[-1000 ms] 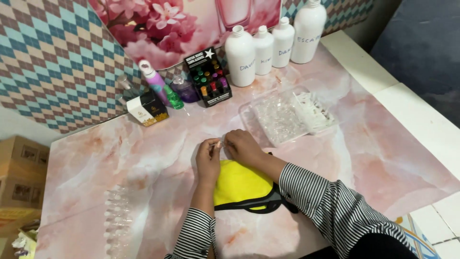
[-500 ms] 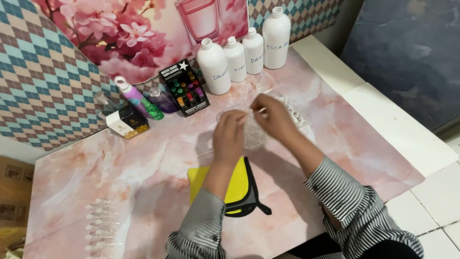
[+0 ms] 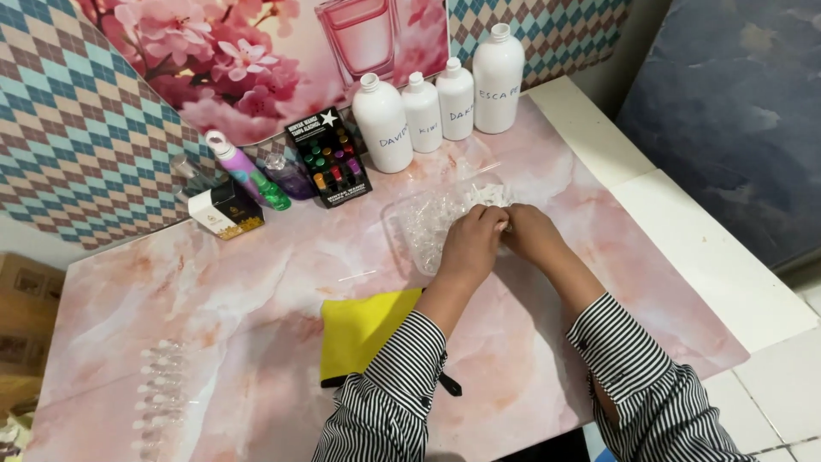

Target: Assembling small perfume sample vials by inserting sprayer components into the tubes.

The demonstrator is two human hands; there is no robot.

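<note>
Clear tray (image 3: 428,224) of small transparent pieces, centre frame on pink worktop (image 3: 256,274), long axis left-right. Left hand (image 3: 473,244) and right hand (image 3: 528,233) met at its right end, fingers pinched together; contents of grip indiscernible. Left hand nearer tray.

Work surface: a table (image 3: 214,299) with a pink marble-pattern top, veined in white and peach, glossy under even, soft light with no hard shadows. Along its right side runs a plain cream-white border strip (image 3: 684,248). Behind the table stands a backdrop panel (image 3: 77,128) in a diamond pattern of teal, white, tan and grey. Overlapping it at centre, a printed poster (image 3: 256,60) shows pink blossoms and 1 pink glass bottle. Upper right: a mottled blue-grey wall (image 3: 735,103). Lower right corner: white floor tiles (image 3: 778,385) with dark grout lines. Far left edge: brown cardboard boxes (image 3: 21,316), partly cut off.
</note>
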